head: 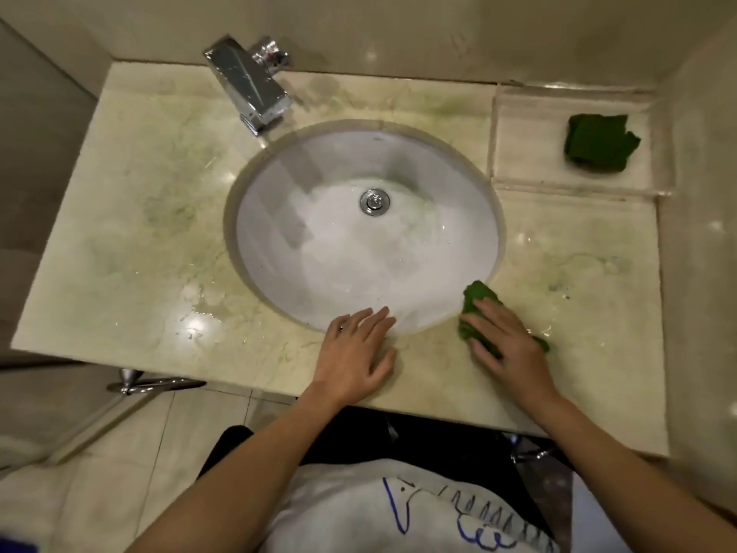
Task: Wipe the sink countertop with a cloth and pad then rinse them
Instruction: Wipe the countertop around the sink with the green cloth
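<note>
The pale marble bench [139, 233] is glossy and veined, with faint green smears and wet patches on its left and far sides. Set into its middle is a round white sink [279, 201], smooth-walled, with a film of water lying in its bottom. A square-bodied chrome faucet [249, 87] stands at the far left of the sink, its spout reaching over the rim. At the far right a low raised ledge [530, 145] of the same stone carries the dark green pad [598, 143], coarse-looking and folded, well apart from both hands. The left grip [355, 353] lies flat on the near edge of the bench, fingers straight and spread, the tips over the sink's near rim, holding nothing. The right grip [506, 341] presses down on the crumpled bright green cloth [476, 297] with spread, nearly straight fingers; the cloth sits on the bench just beside the sink's near right rim, showing beyond the fingertips and behind the wrist side. A small chrome drain [375, 201] sits in the sink's far part
</note>
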The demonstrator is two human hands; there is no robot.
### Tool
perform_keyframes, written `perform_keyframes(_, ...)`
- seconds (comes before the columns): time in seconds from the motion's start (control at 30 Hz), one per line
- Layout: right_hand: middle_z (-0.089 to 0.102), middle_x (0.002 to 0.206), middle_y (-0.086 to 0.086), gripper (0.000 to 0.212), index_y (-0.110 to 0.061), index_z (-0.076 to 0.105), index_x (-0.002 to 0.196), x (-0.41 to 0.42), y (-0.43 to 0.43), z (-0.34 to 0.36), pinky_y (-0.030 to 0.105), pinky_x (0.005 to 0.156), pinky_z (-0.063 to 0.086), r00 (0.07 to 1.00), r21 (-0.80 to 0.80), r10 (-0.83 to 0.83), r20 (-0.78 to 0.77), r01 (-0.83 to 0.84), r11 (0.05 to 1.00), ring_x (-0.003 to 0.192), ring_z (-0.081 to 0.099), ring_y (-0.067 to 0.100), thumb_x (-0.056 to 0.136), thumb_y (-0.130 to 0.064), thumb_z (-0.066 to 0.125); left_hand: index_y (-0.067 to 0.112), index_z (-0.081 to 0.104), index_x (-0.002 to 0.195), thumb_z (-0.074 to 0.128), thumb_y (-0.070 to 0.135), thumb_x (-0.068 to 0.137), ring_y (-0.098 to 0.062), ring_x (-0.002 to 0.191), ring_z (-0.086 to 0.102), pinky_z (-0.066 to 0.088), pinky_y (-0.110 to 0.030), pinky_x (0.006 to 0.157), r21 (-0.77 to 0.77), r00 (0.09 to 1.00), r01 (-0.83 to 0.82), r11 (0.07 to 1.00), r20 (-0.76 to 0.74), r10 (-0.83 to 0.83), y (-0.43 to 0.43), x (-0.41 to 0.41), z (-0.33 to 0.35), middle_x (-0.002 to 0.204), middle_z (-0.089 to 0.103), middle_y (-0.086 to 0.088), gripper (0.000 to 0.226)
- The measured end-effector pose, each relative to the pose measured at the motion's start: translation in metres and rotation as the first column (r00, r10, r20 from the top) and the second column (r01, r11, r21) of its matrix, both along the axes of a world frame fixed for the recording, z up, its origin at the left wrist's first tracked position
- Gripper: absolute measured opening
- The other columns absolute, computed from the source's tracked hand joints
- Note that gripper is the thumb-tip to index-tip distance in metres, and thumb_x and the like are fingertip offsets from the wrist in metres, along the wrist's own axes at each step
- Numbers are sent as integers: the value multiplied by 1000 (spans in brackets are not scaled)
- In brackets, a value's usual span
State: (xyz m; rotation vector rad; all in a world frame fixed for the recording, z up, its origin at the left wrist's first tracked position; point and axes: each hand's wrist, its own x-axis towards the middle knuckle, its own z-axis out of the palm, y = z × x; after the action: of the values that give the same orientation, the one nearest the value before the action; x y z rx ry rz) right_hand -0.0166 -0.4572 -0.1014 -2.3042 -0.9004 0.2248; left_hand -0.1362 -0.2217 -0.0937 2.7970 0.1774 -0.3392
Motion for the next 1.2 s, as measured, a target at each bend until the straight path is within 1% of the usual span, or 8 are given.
perform_keyframes(0.2, 50, 137, 2, 33, -22, 58, 122, -32, -35, 2, 29, 110, 31, 961, -40, 274, -27, -275, 961, 129, 43, 18, 94, -34, 49, 24, 56, 127, 41, 45, 84, -18, 126, 47, 27, -30, 98, -121, 997, 46, 992, 61, -39, -2, 26, 10, 138, 52, 7, 50)
perform_keyframes(0.3, 50, 135, 1, 33, -28, 56, 124, -7, -41, 2, 30, 110, 29, 996, -16, -79, -34, 79, 997, 126, 45, 20, 91, -32, 54, 24, 57, 124, 43, 43, 84, -18, 123, 49, 27, -29, 96, -158, 986, 121, 980, 134, -100, -8, 54, 11, 135, 54, 7, 46)
perform_keyframes(0.4, 50, 137, 3, 39, -22, 62, 121, 7, -12, 4, 36, 110, 32, 883, -31, -467, -50, 466, 884, 129, 43, 22, 83, -13, 68, 24, 56, 124, 43, 40, 86, -17, 125, 46, 31, -30, 96, -197, 969, 190, 962, 195, -152, -20, 87, 11, 137, 53, 6, 44)
perform_keyframes(0.57, 40, 142, -13, 37, -27, 59, 124, -18, -26, 3, 23, 112, 23, 934, -65, -357, -22, 355, 933, 132, 35, 6, 89, -35, 50, 20, 54, 126, 41, 34, 90, -21, 130, 40, 31, -32, 102, -199, 912, 338, 920, 313, -267, -45, 145, 9, 140, 50, 1, 42)
perform_keyframes(0.7, 40, 138, -14, 39, -27, 60, 124, 9, -55, 0, 9, 108, 18, 761, -47, -648, -33, 647, 761, 129, 36, 5, 86, -19, 66, 16, 55, 127, 39, 31, 92, -23, 129, 41, 31, -34, 105, -157, 875, 396, 905, 365, -319, -69, 192, 2, 139, 51, -3, 41)
perform_keyframes(0.9, 55, 132, 7, 38, -17, 64, 119, 108, -37, -4, 29, 103, 34, 716, 28, -695, 58, 695, 718, 122, 49, 20, 82, -12, 70, 9, 58, 125, 37, 27, 91, -31, 126, 46, 28, -35, 108, -95, 848, 434, 896, 379, -370, -101, 268, -12, 134, 55, -10, 44)
perform_keyframes(1.0, 51, 136, -1, 39, -24, 60, 123, 82, -57, 0, 30, 106, 32, 803, -37, -593, 53, 595, 803, 126, 42, 11, 85, -19, 67, 8, 59, 123, 37, 27, 91, -31, 123, 46, 29, -35, 107, -102, 860, 405, 909, 381, -340, -105, 275, -10, 131, 57, -10, 43)
perform_keyframes(1.2, 57, 130, 5, 38, -15, 63, 120, 142, -70, -8, 27, 105, 35, 744, 33, -659, 113, 660, 751, 122, 50, 19, 83, -10, 69, 10, 60, 122, 39, 26, 90, -31, 120, 46, 35, -39, 101, -52, 820, 442, 896, 429, -380, -103, 276, -16, 130, 58, -9, 42)
